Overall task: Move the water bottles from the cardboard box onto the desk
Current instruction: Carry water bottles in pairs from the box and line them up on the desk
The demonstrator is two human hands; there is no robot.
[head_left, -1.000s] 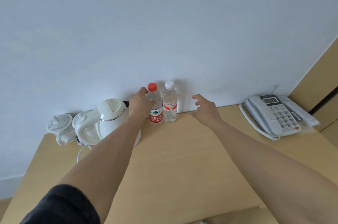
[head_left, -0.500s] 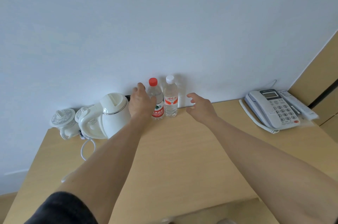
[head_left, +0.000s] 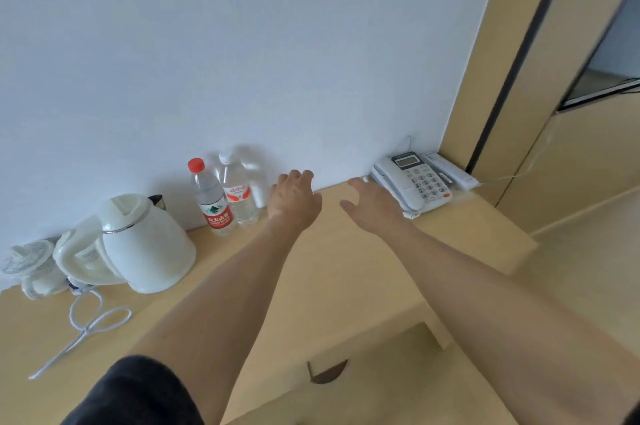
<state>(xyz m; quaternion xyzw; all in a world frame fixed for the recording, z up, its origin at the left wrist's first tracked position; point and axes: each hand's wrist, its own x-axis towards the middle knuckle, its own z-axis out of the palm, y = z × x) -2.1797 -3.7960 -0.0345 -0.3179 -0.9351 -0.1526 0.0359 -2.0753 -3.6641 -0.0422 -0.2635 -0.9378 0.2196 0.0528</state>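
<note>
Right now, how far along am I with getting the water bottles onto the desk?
Two bottles stand at the wall on the desk: the red-capped bottle and the white-capped bottle. Left hand and right hand hold nothing. What remains in the cardboard box isn't visible.

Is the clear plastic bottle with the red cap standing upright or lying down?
Upright. The clear plastic bottle with the red cap stands on the light wooden desk, cap on top.

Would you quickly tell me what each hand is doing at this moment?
Left hand: open, holding nothing, beside the bottles.
Right hand: open, holding nothing, above the desk.
</note>
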